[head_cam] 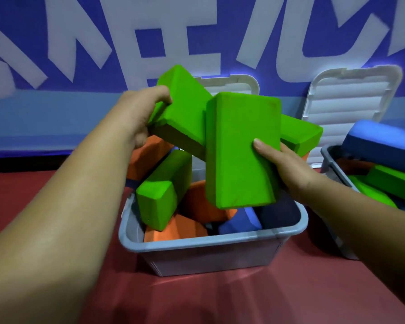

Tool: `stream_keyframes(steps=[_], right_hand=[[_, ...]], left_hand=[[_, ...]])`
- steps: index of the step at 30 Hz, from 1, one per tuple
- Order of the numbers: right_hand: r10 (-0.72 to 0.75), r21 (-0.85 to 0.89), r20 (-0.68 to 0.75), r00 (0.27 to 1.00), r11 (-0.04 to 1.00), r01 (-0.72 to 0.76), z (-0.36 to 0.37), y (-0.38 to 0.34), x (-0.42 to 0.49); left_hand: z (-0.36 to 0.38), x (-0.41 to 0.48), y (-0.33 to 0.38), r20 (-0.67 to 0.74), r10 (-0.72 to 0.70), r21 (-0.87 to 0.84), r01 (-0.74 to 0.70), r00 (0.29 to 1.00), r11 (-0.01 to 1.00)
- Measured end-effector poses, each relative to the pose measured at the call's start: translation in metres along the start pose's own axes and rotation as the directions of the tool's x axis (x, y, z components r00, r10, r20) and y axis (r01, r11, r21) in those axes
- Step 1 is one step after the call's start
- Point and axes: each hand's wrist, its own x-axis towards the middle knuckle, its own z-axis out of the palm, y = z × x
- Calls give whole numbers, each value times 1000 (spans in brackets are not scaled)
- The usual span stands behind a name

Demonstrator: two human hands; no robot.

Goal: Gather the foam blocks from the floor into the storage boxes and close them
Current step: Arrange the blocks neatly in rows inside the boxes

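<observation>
The grey plastic storage box [211, 242], white lid [236, 86] raised, is piled past its rim. Above it the left hand [139, 115] grips a tilted green rectangular foam block [185, 111], and the right hand [288, 167] clasps an upright green foam block [241, 146]. Both probably need laying flat before the box can close.

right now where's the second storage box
The second storage box sits at the head view's far right, beyond the right hand, beside the near box.

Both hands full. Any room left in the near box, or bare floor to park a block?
The near box is crowded: blocks pile above its rim at left and back. Its lowest spot is the front right corner, over the dark block under the right hand. Bare red floor lies in front of it and between it and the right box.
</observation>
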Motion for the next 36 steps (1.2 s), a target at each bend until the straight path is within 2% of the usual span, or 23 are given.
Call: stream_keyframes(steps=[7, 12, 14, 18, 22, 29, 36], right_hand=[[159, 341, -143, 977, 934, -102, 26, -33, 15], [130, 427, -193, 972, 904, -36, 17, -55, 29], [100, 418, -300, 949, 908, 36, 8, -66, 31], [20, 279, -530, 848, 948, 152, -24, -81, 37], [-5, 163, -644, 765, 976, 144, -54, -87, 31], [81, 175, -640, 764, 984, 43, -89, -67, 28], [131, 231, -621, 773, 973, 21, -120, -54, 33]], left_hand=[[-7, 12, 1, -88, -29, -377, -6, 996, 926], [15, 9, -27, -44, -94, -575, 52, 995, 816], [29, 4, -37, 2, -130, -628, 103, 991, 771], [54, 4, -53, 52, -146, -688, 142, 988, 712], [79, 6, -62, 88, -131, -711, 154, 987, 686], [121, 14, -68, 147, -160, -759, 215, 976, 615], [170, 17, -73, 205, -193, -722, 282, 959, 632]])
